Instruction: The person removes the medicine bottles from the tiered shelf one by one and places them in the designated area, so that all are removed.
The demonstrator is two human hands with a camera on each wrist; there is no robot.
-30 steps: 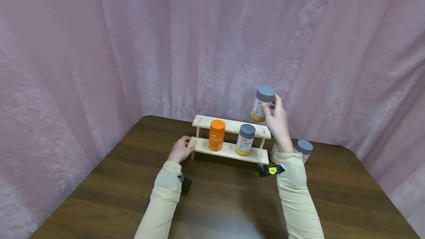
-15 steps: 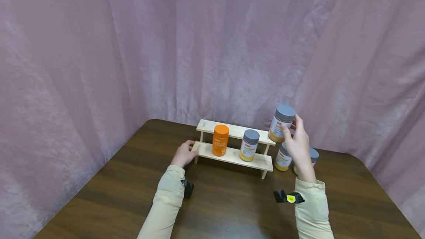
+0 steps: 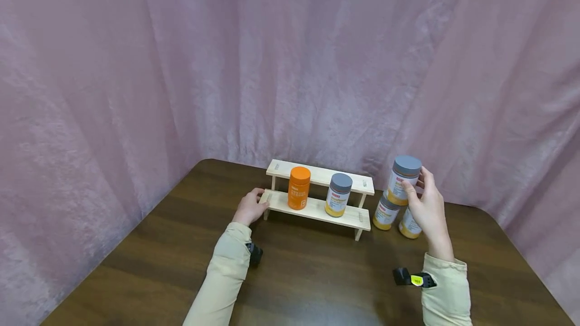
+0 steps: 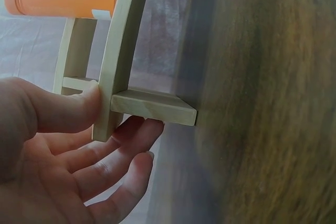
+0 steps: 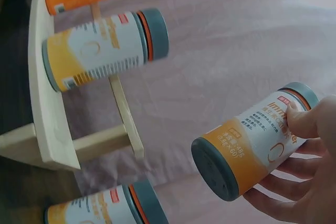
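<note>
My right hand [image 3: 428,210] grips a supplement bottle [image 3: 403,179] with a grey lid and a white-and-yellow label. In the right wrist view the bottle [image 5: 257,140] is tilted, thumb on its label and fingers behind, its dark base in the open. My left hand [image 3: 250,208] pinches the left end of the two-tier wooden rack [image 3: 312,177]; in the left wrist view the thumb lies over the lower board [image 4: 113,72] and fingers reach beneath. On that board stand an orange bottle [image 3: 299,188] and a second grey-lidded bottle [image 3: 339,195], both upright.
Right of the rack, two more grey-lidded bottles [image 3: 385,214] stand on the dark wooden table [image 3: 317,275], below the held one and partly hidden by it and the hand. A pink curtain [image 3: 290,64] hangs behind the table's back edge.
My right hand has carried the bottle from above the rack's upper board to the right and down, over the two bottles on the table. The left hand stays at the rack's end.
</note>
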